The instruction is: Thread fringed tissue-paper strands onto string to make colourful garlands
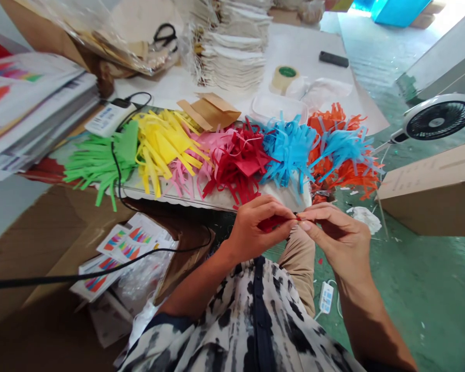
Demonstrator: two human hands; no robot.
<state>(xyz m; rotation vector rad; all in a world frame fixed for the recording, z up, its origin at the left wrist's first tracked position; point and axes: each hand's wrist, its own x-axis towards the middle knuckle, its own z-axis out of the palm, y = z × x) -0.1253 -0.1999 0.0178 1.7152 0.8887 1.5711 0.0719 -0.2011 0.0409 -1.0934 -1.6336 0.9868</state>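
Observation:
My left hand is closed around a red piece of paper or tissue, mostly covered by the fingers. My right hand meets it fingertip to fingertip, pinching the piece's end, where a small bit of red shows. Both hands are above my lap, just in front of the table edge. Behind them lie piles of fringed paper tassels: green, yellow, pink, red, blue and orange. More blue fringe rests over the orange.
Stacked white bundles, a tape roll, black-handled scissors and a brown envelope are on the table. A black cable crosses at left above an open carton. A fan and cardboard box stand right.

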